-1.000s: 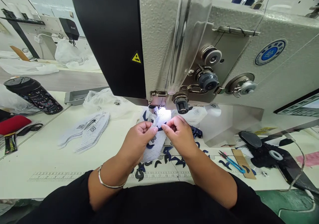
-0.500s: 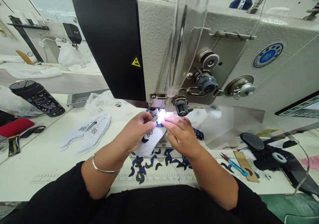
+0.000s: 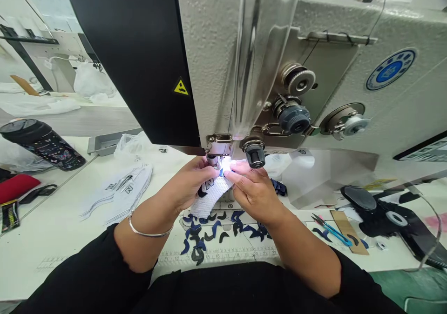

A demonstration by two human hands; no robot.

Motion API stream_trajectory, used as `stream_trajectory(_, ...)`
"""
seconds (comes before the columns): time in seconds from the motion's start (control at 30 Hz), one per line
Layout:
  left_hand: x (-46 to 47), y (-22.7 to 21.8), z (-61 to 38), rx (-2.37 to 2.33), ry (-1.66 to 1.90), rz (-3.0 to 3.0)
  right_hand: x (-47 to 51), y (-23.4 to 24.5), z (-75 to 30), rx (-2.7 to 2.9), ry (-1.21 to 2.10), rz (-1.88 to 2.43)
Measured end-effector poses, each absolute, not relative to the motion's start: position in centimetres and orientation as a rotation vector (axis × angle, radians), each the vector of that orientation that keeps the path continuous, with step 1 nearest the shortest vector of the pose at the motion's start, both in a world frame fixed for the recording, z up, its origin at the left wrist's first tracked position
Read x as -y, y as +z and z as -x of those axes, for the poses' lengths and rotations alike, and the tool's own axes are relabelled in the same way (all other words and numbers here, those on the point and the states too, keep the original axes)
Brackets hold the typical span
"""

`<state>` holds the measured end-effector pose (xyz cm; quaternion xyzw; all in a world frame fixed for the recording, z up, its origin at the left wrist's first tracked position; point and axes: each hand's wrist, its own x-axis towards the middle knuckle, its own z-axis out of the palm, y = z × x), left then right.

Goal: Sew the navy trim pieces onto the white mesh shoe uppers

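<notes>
A white mesh fabric piece [image 3: 206, 203] printed with a black N lies under the needle area of the sewing machine [image 3: 216, 63]. My left hand [image 3: 190, 181] pinches its left edge close to the presser foot [image 3: 213, 159]. From the other side, my right hand [image 3: 253, 188] presses on the piece with bent fingers, its fingertips beside the brightly lit needle. Between the fingertips a bit of blue shows on the fabric; glare hides its outline. Several small curved dark blue and black pieces [image 3: 197, 253] are scattered on the table just below the mesh.
Left of my arm lies a stack of white mesh pieces [image 3: 131, 188]. A black patterned bottle [image 3: 45, 144] stands farther left by a grey tray [image 3: 104, 142]. To the right are blue-handled snips [image 3: 333, 230], a cardboard strip [image 3: 351, 232] and a black device [image 3: 387, 221].
The view has moved closer to the machine, so it looks larger. Both hands stay at the needle on the mesh piece; the left fingers have shifted slightly around its edge.
</notes>
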<state>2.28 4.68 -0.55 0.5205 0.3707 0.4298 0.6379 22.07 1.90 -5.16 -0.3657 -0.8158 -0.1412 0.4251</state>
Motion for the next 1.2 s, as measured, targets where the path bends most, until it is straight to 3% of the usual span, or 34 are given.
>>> stream_trajectory(1.2, -4.73, 0.16, -2.32, -0.916, 0.948, -1.140, -2.17, -4.69, -21.55, 2.013, -0.245, 0.928)
